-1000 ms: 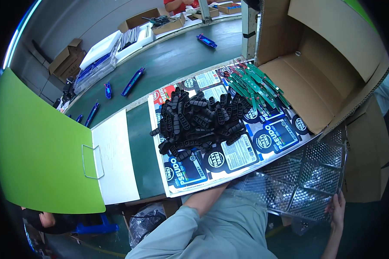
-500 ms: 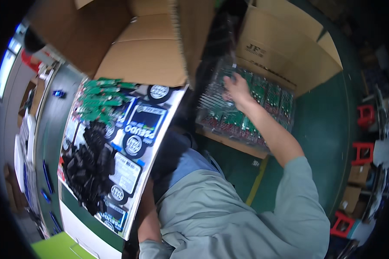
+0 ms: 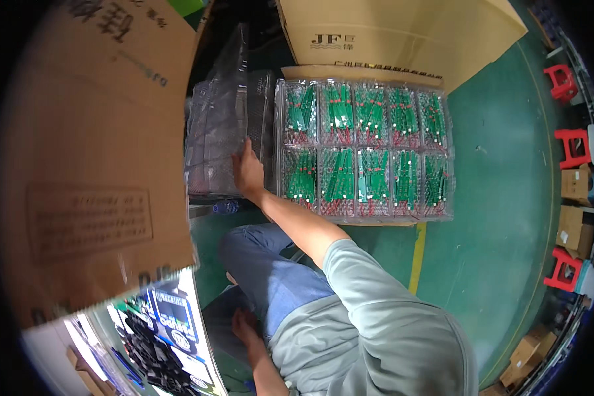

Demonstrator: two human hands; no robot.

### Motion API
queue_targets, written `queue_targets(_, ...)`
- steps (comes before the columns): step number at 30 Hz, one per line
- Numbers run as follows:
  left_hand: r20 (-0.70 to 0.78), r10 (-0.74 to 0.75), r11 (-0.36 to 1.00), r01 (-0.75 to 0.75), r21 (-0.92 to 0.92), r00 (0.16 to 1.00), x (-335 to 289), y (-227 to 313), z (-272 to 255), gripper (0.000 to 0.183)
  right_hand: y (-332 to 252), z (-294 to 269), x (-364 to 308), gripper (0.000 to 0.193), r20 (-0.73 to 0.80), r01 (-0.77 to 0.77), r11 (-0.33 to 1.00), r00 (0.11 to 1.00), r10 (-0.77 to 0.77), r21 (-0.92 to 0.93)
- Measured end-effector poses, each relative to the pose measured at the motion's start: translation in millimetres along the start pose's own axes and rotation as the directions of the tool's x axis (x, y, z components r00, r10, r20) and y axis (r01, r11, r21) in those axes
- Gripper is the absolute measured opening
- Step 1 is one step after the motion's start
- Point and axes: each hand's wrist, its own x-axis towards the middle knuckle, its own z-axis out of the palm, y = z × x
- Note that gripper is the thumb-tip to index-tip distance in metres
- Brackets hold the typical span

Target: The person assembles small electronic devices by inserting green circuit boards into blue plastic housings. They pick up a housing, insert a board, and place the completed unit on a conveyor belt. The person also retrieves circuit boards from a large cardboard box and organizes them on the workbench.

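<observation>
My right hand [image 3: 249, 173] is closed on the near edge of a clear plastic tray [image 3: 236, 86], which is tilted up. It is above a stack of similar clear trays [image 3: 211, 142]. Just to the right, a clear compartment tray [image 3: 318, 210] holds bundles of narrow green circuit boards [image 3: 338, 173] with red wires, one bundle in each pocket. Down beside my leg, my left hand [image 3: 245, 328] hangs low in shadow. Its fingers are too dark to make out, and I see no object in it.
A large brown carton [image 3: 105, 152] stands at the left, on a worktable with black parts [image 3: 153, 353]. An open carton flap [image 3: 402, 33] rises behind the boards. Red stools [image 3: 574, 148] and small boxes [image 3: 574, 231] line the right side of the green floor [image 3: 488, 171].
The view has turned right. My right hand has moved left from over the circuit boards to the tray stack, taking the clear tray along. The boards now lie uncovered.
</observation>
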Motion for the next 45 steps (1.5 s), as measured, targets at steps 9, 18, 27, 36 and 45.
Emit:
queue_targets(9,0.093,-0.043,0.986,0.027,0.163,0.995,-10,23,28,0.030,30,39,52,0.063,0.053,-0.081,0.990,0.996,0.076,0.113)
queue_targets(18,0.005,-0.103,0.956,0.098,0.277,0.995,-17,31,22,0.027,95,109,45,0.053,0.028,-0.464,0.883,0.886,0.463,0.070)
queue_targets(27,-0.011,-0.164,0.918,0.157,0.363,0.986,-27,55,34,0.032,169,157,29,0.056,-0.260,-0.475,0.878,0.842,0.474,0.061)
queue_targets(36,0.039,-0.184,0.915,0.157,0.372,0.982,-21,46,24,0.037,161,142,42,0.054,-0.214,-0.812,0.557,0.584,0.783,-0.175)
queue_targets(45,0.033,-0.181,0.883,0.148,0.445,0.983,-23,51,30,0.033,157,140,61,0.049,-0.165,-0.805,0.551,0.587,0.792,-0.219)
